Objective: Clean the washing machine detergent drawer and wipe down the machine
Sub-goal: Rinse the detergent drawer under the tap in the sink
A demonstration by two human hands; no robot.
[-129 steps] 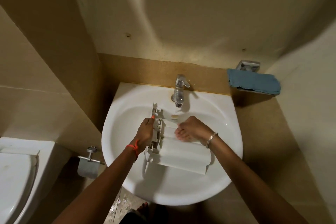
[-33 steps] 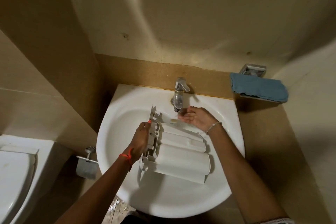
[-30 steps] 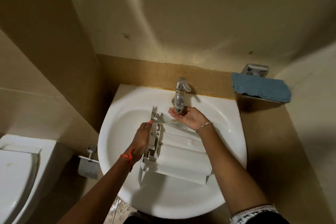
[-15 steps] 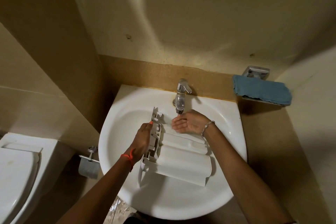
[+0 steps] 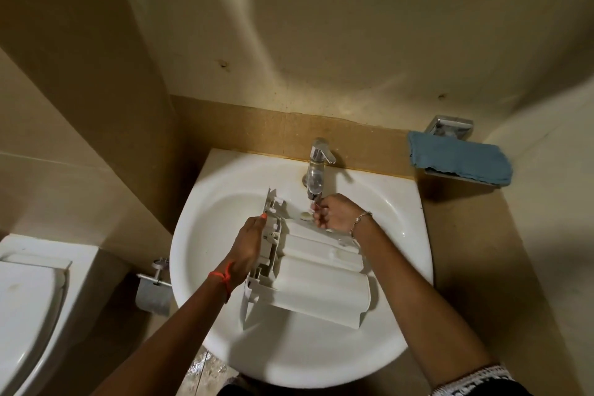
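Right hand (image 5: 334,214) shifted off drawer top to under tap (image 5: 316,170) spout; fingers curled, whether holding anything we cannot tell. Left hand (image 5: 249,246) grips detergent drawer (image 5: 318,280) by left side rail; drawer lies in sink (image 5: 225,202), body extending right of our grip.

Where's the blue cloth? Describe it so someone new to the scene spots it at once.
Start at the white ceramic washbasin set against the beige wall. Beyond its back right corner, a chrome wall bracket sticks out. The folded blue fabric cloth lies draped over that bracket: the only blue, soft thing among white and chrome fittings.
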